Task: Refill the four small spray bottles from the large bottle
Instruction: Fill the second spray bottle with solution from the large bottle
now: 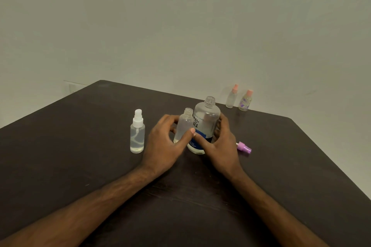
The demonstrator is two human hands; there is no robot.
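Observation:
The large clear bottle [206,118] with a blue label stands uncapped at the middle of the dark table [80,146]. My right hand [220,144] wraps around its right side. Touching its left side stands a small clear bottle [184,124] with its neck bare, and my left hand [166,142] grips it, thumb across the front. A small spray bottle with a white sprayer [137,132] stands to the left, part full. Two small bottles with pink tops [232,96] [246,100] stand at the far right edge. A purple spray head [244,147] lies on the table right of my right hand.
A plain pale wall [180,26] rises behind the table. The table's far edge runs just behind the two pink-topped bottles, and its right edge slants down towards the lower right.

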